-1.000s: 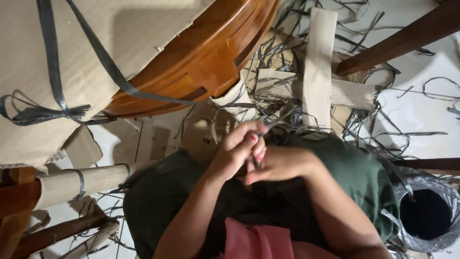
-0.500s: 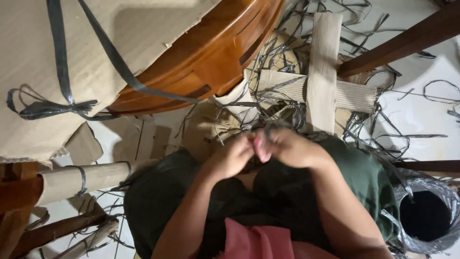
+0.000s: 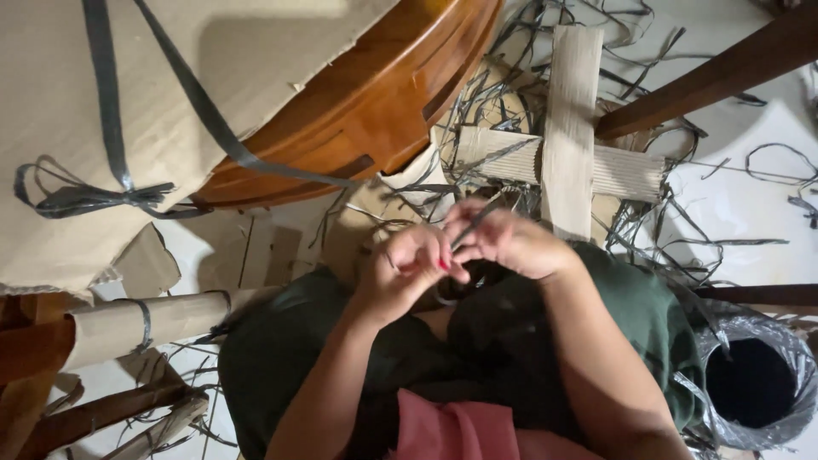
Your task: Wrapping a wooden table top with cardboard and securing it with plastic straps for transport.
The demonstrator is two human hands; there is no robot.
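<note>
Already a tied cardboard roll [image 3: 141,328] lies at eight o'clock; left hand [image 3: 405,273] and right hand [image 3: 511,243], fingers closed, pinch a thin grey plastic strip [image 3: 477,220], knot unfinished.

Seen from above, the left hand [image 3: 407,271] and right hand [image 3: 511,243] meet over the lap, both pinching a thin grey strip [image 3: 475,221] between the fingertips. Just beyond them lies a cross of corrugated cardboard pieces [image 3: 569,128] amid tangled grey strips on the floor [image 3: 741,196]. A round wooden bench [image 3: 375,94] carries cardboard sheets tied with grey ribbon [image 3: 102,198]. A rolled cardboard tube [image 3: 145,322] lies at the left.
</note>
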